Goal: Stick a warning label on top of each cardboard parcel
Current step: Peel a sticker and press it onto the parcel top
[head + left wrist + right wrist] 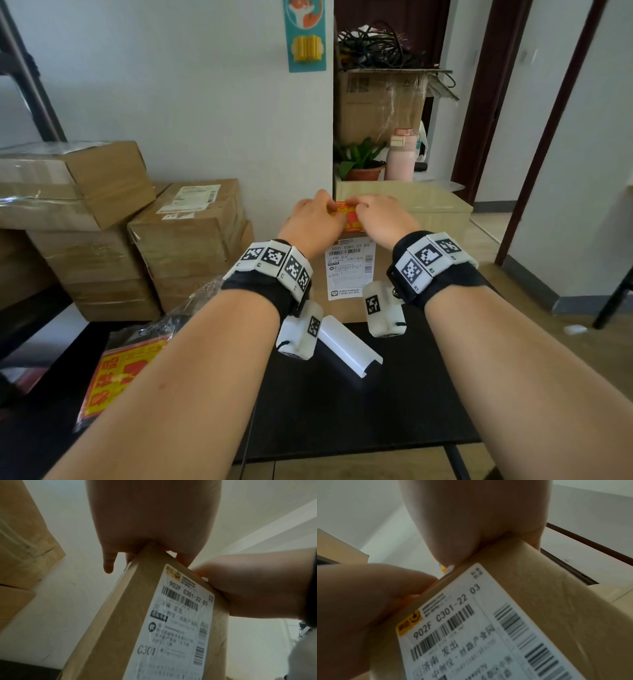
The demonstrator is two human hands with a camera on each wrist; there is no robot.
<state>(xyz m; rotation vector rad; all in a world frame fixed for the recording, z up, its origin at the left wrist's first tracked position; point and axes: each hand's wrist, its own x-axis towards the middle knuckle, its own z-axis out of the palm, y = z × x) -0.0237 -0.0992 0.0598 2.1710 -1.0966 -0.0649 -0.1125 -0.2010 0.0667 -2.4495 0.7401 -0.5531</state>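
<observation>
Both hands on top of upright cardboard parcel (346,308) at far edge of black worktop (342,404). Left hand (313,222) and right hand (383,219) pinching red-yellow warning label (349,217) at parcel's top edge, grip narrow, fingers curled on label. Shipping label (349,270) on near face. Sticker pack (116,373) at left edge.
</observation>
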